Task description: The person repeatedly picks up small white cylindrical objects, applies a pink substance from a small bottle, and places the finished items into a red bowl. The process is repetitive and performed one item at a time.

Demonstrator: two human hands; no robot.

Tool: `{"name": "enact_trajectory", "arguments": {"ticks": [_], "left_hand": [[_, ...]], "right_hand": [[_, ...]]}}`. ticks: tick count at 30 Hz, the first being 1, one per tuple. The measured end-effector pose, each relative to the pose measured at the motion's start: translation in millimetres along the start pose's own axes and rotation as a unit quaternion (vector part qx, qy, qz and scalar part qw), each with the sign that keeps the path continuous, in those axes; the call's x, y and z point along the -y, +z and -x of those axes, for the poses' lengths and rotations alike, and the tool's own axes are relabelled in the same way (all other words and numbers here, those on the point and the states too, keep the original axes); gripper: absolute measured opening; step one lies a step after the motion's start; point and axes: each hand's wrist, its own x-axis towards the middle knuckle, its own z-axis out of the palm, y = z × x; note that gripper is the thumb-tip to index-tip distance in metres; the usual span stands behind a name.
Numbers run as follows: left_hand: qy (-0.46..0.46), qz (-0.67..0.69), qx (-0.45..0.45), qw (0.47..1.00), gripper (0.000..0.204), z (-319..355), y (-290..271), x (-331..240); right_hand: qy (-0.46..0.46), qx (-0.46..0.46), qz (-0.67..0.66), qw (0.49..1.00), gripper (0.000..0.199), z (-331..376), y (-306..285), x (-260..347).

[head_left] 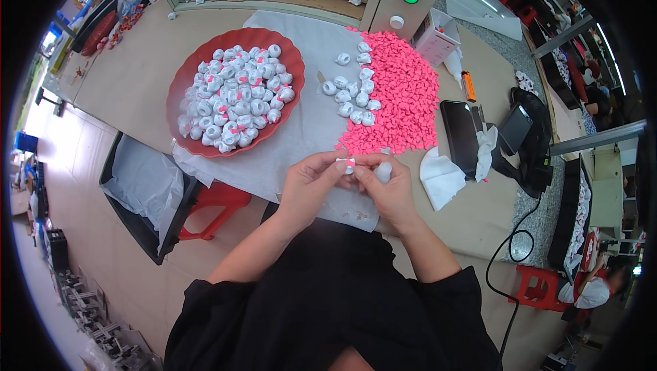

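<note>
Between the fingertips of both hands is a small white figure piece with a pink part on it point(348, 165), just in front of the pink pile. My left hand point(308, 183) pinches it from the left, fingers closed. From the right, my right hand point(391, 189) grips it with thumb and fingers. A small whitish rounded thing point(382, 172) shows against the right palm; its kind I cannot make out. Many small pink pieces point(400, 90) lie spread on the white paper sheet point(311, 56). Several white figure pieces point(345, 94) sit along the left edge of that pile.
A red scalloped bowl point(178, 107) heaped with white pieces stands left. Behind is an open cabinet point(328, 0) with red and green buttons. To the right lie a black phone point(458, 138), an orange stick-like item point(468, 86) and white cloth point(441, 179). A lined black bin point(140, 183) sits lower left.
</note>
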Motion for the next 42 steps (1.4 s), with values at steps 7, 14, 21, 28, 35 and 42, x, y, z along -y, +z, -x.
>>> {"name": "enact_trajectory", "arguments": {"ticks": [7, 14, 21, 28, 35, 42], "left_hand": [[-0.031, -0.011, 0.011, 0.999, 0.025, 0, -1, -2], [0.034, -0.099, -0.057, 0.993, 0.024, 0, -4, -20], [0.370, -0.699, -0.199, 0.579, 0.030, -26, -15, -93], [0.352, -0.688, 0.033, 0.634, 0.029, -81, 7, -19], [0.293, -0.627, 0.055, 0.720, 0.032, -75, 4, -25], [-0.022, -0.016, 0.017, 0.999, 0.032, -26, -13, -19]], "right_hand": [[0.049, 0.024, -0.091, 0.994, 0.015, -2, -4, -1], [0.057, -0.010, -0.105, 0.993, 0.017, 0, -5, 5], [0.024, -0.017, -0.172, 0.985, 0.025, -3, -11, 9], [-0.045, -0.049, -0.151, 0.986, 0.029, 4, -12, 15], [-0.014, -0.032, -0.235, 0.971, 0.033, 3, -20, 26], [-0.154, -0.133, -0.092, 0.975, 0.027, 4, -20, 14]]}}
